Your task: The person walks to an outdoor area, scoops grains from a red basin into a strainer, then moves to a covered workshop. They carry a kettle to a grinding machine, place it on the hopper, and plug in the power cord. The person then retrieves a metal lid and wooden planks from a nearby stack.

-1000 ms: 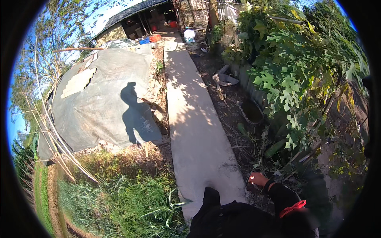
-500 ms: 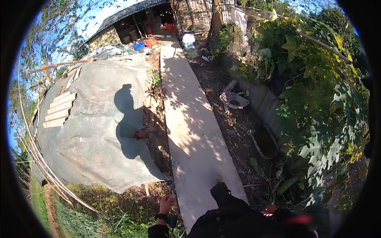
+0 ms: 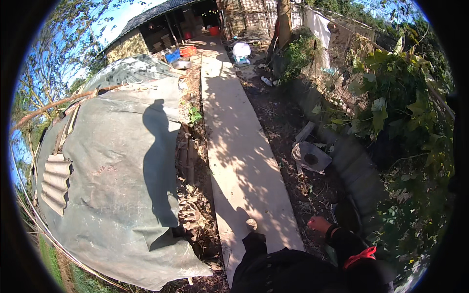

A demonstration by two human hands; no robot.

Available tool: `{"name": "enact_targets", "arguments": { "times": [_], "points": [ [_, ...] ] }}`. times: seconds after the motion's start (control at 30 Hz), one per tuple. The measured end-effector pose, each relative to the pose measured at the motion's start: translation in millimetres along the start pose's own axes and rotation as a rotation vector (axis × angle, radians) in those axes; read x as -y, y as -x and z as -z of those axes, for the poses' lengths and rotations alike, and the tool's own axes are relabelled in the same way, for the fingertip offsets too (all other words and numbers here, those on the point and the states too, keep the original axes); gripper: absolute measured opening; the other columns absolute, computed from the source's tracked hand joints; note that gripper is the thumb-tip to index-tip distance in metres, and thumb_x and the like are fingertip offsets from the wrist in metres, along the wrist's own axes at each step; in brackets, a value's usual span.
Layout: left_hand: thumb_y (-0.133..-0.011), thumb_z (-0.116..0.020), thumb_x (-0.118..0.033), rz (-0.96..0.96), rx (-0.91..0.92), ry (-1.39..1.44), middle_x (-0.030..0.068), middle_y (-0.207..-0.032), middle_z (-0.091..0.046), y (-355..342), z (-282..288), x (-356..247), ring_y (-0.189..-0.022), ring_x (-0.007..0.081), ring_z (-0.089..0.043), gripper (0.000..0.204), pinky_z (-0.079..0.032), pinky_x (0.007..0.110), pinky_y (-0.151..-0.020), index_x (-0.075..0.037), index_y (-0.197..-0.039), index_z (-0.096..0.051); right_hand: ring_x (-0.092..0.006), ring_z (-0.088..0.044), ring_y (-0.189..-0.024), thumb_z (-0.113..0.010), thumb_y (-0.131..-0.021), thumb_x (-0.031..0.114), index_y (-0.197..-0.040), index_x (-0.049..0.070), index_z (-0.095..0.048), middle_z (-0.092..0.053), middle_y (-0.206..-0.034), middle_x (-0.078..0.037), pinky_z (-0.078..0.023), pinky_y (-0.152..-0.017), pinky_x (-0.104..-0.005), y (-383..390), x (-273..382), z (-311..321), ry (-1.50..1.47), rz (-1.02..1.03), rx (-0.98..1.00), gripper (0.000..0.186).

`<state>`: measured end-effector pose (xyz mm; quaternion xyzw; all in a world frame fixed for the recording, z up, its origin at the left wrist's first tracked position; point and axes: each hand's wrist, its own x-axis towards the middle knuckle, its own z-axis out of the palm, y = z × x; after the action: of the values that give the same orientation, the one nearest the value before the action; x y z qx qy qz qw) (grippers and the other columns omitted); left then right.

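Note:
My right hand (image 3: 320, 224) hangs low over the dirt strip at the right edge of the concrete path (image 3: 239, 161). Its fingers look loosely curled in, and no object shows in them. A dark band circles the wrist, and a red ribbon (image 3: 360, 257) is tied round the black sleeve above it. My left hand is out of the picture. Under my dark clothing, one shoe (image 3: 251, 224) shows on the path.
A grey-green tarp (image 3: 112, 190) covers a mound on the left, with a corrugated sheet (image 3: 56, 183) on it. A holed slab (image 3: 310, 157) lies right of the path, beside leafy plants (image 3: 381, 107). Ahead are a white bag (image 3: 241, 50), a red basin (image 3: 188, 51) and a tile-roofed shed (image 3: 161, 22).
My left hand has dropped out of view, while my right hand has swung forward. The path's surroundings have come nearer, and a shoe now shows.

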<state>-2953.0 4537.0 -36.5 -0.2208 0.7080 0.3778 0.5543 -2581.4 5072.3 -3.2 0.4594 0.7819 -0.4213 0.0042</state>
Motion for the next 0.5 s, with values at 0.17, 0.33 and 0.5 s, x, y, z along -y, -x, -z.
{"name": "enact_targets", "arguments": {
  "times": [0.17, 0.33, 0.5],
  "points": [
    [-0.09, -0.051, -0.016, 0.031, 0.049, -0.058, 0.0147, -0.083, -0.063, -87.7, -46.8, -200.4, -0.068, 0.0232, -0.065, 0.02, -0.055, 0.035, -0.057, 0.0, -0.101, -0.054, -0.0156, -0.061, -0.054, -0.058, -0.079, 0.032, -0.073, 0.006, -0.066, -0.062, -0.059, -0.004, -0.047, -0.051, -0.0304, -146.3, 30.6, 48.1, -0.142, -0.249, 0.278, 0.028],
    [-0.09, -0.049, -0.014, -0.186, 0.18, -0.141, 0.0148, -0.077, -0.062, -161.9, -120.9, -496.5, -0.069, 0.0254, -0.065, 0.015, -0.055, 0.037, -0.058, 0.0, -0.094, -0.054, -0.0149, -0.064, -0.06, -0.057, -0.082, 0.033, -0.077, 0.007, -0.069, -0.066, -0.067, -0.005, -0.051, -0.054, -0.0296, -264.1, 50.8, 101.1, -0.179, -0.347, 0.344, 0.029],
    [-0.091, -0.053, -0.017, -0.603, 0.166, -0.271, 0.0102, -0.08, -0.063, -182.8, -242.0, -802.9, -0.063, 0.0178, -0.063, 0.02, -0.053, 0.03, -0.051, 0.001, -0.099, -0.056, -0.0164, -0.065, -0.065, -0.057, -0.085, 0.033, -0.079, 0.004, -0.068, -0.067, -0.072, -0.008, -0.052, -0.056, -0.0305, -394.8, 16.4, 127.8, -0.274, -0.481, 0.301, 0.032]
  ]
}}
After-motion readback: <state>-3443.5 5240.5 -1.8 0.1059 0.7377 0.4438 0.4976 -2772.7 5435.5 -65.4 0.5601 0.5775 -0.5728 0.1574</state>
